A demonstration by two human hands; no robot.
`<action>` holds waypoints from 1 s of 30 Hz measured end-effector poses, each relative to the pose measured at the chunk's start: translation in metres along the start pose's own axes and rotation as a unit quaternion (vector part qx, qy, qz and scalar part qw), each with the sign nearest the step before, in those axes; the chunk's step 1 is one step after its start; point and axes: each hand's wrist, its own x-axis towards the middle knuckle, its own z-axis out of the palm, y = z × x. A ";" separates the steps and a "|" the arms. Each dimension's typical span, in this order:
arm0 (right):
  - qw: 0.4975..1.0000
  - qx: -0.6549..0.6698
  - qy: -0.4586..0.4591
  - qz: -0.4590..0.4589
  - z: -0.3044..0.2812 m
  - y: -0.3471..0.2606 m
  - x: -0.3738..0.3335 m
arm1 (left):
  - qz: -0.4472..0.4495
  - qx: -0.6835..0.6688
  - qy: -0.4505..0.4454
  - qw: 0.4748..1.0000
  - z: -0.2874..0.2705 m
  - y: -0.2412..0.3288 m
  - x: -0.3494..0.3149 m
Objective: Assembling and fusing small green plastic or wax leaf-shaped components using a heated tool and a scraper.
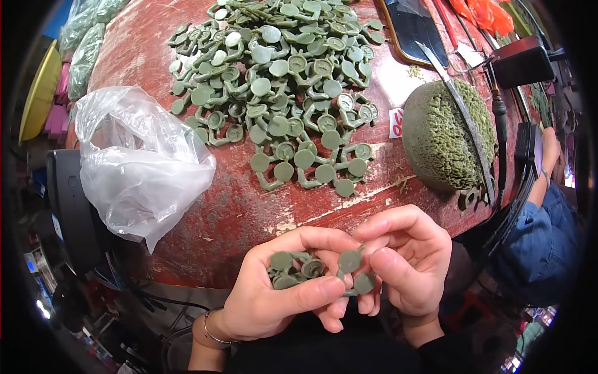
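White tag (395,123), red printed characters (398,129), on red tabletop (212,240)

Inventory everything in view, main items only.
Small disc-ended pieces: uncountable, green, heaped upper centre, several held
Worn table: one, red, beneath
Crumpled plastic bag: one, clear, left
Rough-topped round block: one, green, right
Thin metal tool: one, grey, across block
Flat phone: one, black-screened, far side
Curved container: one, yellow, upper left
Crinkled plastic: one bunch, orange, upper right
Co-worker's denim sleeve: one, blue, right
Left hand: one, bare, holding pieces
Right hand: one, bare, beside left
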 end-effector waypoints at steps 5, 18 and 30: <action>0.988 -0.108 0.097 -0.044 0.009 -0.014 -0.010 | 0.012 -0.004 0.007 1.000 0.002 0.000 0.001; 0.550 -0.705 0.389 -0.223 -0.128 -0.088 0.025 | 0.170 0.117 0.108 0.973 0.005 -0.004 0.017; 0.710 -0.552 0.378 -0.220 -0.052 -0.071 -0.033 | 0.235 0.202 0.157 0.938 0.005 -0.007 0.022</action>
